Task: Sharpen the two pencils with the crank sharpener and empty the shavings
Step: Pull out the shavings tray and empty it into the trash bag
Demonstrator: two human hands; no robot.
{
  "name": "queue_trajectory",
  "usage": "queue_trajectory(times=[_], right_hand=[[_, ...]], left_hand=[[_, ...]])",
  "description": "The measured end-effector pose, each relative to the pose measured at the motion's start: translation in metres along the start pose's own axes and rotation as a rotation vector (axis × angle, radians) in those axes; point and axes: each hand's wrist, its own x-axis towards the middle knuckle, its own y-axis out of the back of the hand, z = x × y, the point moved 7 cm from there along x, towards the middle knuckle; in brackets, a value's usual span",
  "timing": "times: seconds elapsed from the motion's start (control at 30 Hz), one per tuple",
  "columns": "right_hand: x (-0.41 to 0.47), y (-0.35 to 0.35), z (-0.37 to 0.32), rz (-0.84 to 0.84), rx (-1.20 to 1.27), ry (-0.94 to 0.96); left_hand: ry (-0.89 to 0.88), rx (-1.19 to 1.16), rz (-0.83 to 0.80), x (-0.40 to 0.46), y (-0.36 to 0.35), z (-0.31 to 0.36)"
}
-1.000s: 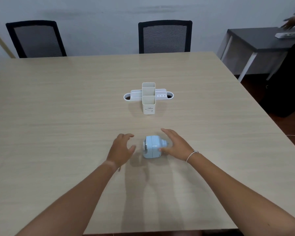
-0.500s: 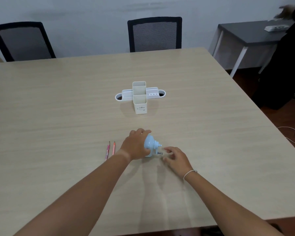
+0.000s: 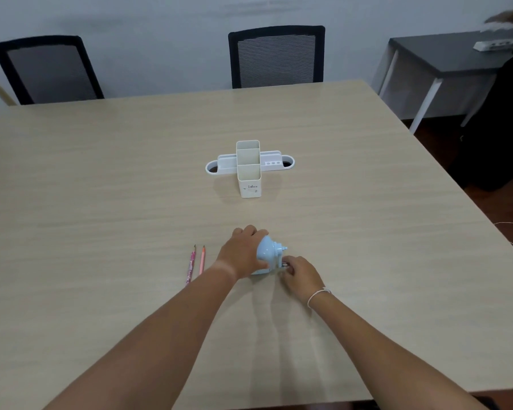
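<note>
A light blue crank sharpener (image 3: 269, 255) stands on the wooden table (image 3: 101, 187) in front of me. My left hand (image 3: 241, 252) wraps over its top and left side and holds it. My right hand (image 3: 301, 275) pinches the metal crank handle low on the sharpener's right side. Two pencils lie side by side to the left of my left wrist, points away from me: a pink patterned pencil (image 3: 191, 265) and an orange-pink pencil (image 3: 202, 260). Neither hand touches them.
A white desk organizer (image 3: 248, 167) with upright cream compartments stands further back at the table's middle. Two black mesh chairs (image 3: 276, 56) face the far edge. A dark side table (image 3: 444, 59) and a person in black (image 3: 507, 113) are at the right.
My left hand has come over onto the sharpener and gripped it, which uncovered the two pencils. My right hand has shifted from the sharpener's body to the crank handle.
</note>
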Motion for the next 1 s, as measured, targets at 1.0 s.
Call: queue_trajectory(times=[1.0], right_hand=[[0.004, 0.068, -0.021, 0.228, 0.393, 0.059]], left_hand=[[-0.001, -0.022, 0.027, 0.002, -0.002, -0.002]])
